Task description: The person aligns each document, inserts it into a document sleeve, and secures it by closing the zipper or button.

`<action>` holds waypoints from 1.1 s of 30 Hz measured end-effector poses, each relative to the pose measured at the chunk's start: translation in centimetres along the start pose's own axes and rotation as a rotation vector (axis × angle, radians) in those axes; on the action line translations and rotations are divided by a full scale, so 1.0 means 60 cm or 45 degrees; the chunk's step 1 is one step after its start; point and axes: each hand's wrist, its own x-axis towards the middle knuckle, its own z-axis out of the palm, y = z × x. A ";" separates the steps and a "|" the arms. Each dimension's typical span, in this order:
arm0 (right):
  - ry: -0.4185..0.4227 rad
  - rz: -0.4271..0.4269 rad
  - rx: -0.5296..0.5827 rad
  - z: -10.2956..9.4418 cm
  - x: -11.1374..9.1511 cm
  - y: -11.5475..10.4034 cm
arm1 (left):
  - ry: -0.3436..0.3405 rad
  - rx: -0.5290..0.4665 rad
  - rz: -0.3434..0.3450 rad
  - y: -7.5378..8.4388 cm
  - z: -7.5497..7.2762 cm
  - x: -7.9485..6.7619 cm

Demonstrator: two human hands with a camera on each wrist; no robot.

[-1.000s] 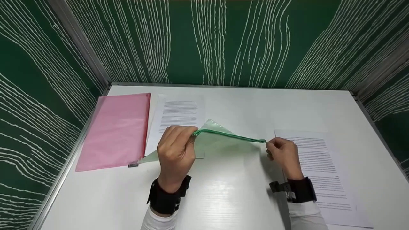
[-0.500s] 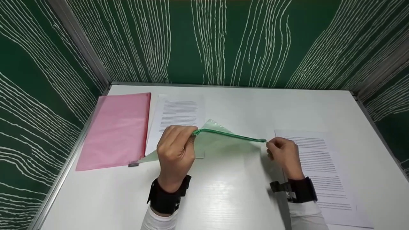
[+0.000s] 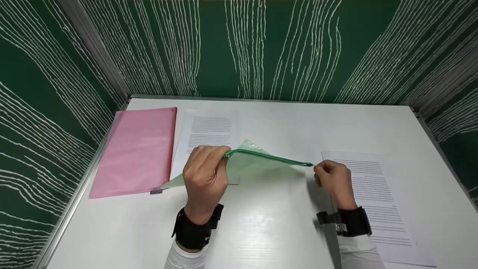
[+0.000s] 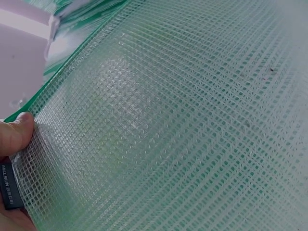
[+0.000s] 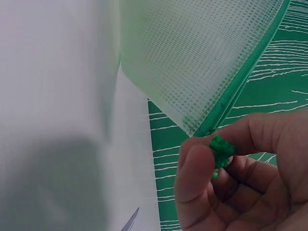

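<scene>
A translucent green mesh zipper pouch is held raised and tilted over the white table, its dark green zipper edge stretched between my hands. My left hand pinches the zipper's left end, the thumb flat on the mesh beside a black tag in the left wrist view. At the other end, my right hand pinches a small bumpy green zipper pull between thumb and index finger. The zipper track runs up from that pull with its teeth meeting. Part of the pouch is hidden behind my left hand.
A pink zipper pouch lies flat at the left of the table. Beside it a printed sheet is partly covered by the green pouch. Another printed sheet lies under my right forearm. Green walls surround the table's back and sides.
My right hand has shifted very slightly to the right with the zipper end, and the zipper edge looks a little tauter. My left hand keeps its grip in place.
</scene>
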 end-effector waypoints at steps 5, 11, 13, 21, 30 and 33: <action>0.001 0.010 -0.001 0.000 0.003 0.000 | 0.020 -0.010 0.013 0.000 0.001 0.000; 0.001 0.018 -0.015 -0.001 0.008 0.007 | 0.034 -0.031 0.020 0.000 0.003 0.000; 0.001 0.015 -0.024 -0.001 0.009 0.009 | 0.039 -0.033 0.020 -0.001 0.003 0.000; 0.007 0.007 -0.043 -0.002 0.008 0.010 | 0.033 -0.031 0.014 0.000 0.004 -0.001; -0.040 0.014 -0.051 -0.007 0.008 0.012 | -0.010 -0.011 -0.015 0.003 0.002 -0.002; -0.043 0.011 -0.051 -0.008 0.008 0.013 | -0.025 -0.001 -0.019 0.004 0.003 -0.003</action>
